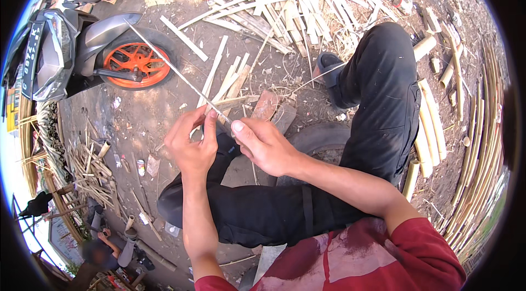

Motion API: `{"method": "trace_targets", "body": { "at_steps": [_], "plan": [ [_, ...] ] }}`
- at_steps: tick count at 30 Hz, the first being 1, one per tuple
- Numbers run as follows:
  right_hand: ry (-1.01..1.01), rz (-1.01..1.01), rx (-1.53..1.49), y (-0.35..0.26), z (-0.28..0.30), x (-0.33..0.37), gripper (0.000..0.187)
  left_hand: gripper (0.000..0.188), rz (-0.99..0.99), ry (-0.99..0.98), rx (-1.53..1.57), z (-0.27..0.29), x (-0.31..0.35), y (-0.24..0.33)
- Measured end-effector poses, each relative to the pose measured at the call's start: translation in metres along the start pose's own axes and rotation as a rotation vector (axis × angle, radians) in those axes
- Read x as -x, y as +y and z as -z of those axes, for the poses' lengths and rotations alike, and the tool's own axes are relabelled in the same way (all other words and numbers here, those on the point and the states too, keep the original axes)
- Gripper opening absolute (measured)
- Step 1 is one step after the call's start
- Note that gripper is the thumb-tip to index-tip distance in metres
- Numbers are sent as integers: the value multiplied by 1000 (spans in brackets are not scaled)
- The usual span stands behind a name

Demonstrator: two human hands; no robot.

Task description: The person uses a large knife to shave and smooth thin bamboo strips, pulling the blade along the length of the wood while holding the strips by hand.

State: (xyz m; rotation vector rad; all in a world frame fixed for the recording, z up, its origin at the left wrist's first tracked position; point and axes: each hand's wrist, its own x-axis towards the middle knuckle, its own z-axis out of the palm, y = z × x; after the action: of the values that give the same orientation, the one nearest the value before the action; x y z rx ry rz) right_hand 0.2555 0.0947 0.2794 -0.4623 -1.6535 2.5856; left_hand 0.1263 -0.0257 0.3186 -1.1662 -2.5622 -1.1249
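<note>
A long, thin bamboo strip (pixel 174 70) slants from the far left in toward my hands. My left hand (pixel 193 140) pinches it near its near end, with thumb and fingers pressed together. Just to the right, my right hand (pixel 268 146) is closed in a fist, its thumb laid along the top toward the strip. A narrow greyish edge shows in the small gap between the hands; what the right fist grips is mostly hidden. Both hands are above my bent leg in black trousers (pixel 263 211).
Split bamboo slats (pixel 296 9) lie heaped at the far side. A motorcycle's orange wheel (pixel 137 65) stands at the left. Bricks (pixel 265 105) and a tyre (pixel 318 136) lie near my feet. Bamboo poles (pixel 474 154) line the right. Another person (pixel 104 250) sits at the lower left.
</note>
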Motion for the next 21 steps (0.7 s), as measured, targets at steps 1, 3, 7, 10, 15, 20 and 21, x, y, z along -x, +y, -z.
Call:
{"method": "trace_targets", "body": {
  "at_steps": [1, 3, 7, 10, 15, 20, 21],
  "plan": [
    [4, 18, 29, 1, 0, 0, 59, 17, -17, 40, -10, 0, 1, 0],
    [37, -27, -34, 0, 0, 5, 59, 15, -59, 71, -23, 0, 0, 3],
    [32, -60, -97, 4, 2, 7, 60, 12, -106, 50, 13, 3, 2, 10],
    [42, -101, -67, -7, -2, 8, 61, 15, -143, 77, 20, 1, 0, 13],
    [72, -71, 57, 0, -1, 8, 68, 15, -121, 70, 10, 2, 0, 12],
    [101, -45, 274, -6, 8, 15, 66, 15, -109, 41, 14, 4, 2, 17],
    [97, -24, 290, -7, 9, 14, 66, 14, -116, 46, -2, 2, 3, 19]
  ]
}}
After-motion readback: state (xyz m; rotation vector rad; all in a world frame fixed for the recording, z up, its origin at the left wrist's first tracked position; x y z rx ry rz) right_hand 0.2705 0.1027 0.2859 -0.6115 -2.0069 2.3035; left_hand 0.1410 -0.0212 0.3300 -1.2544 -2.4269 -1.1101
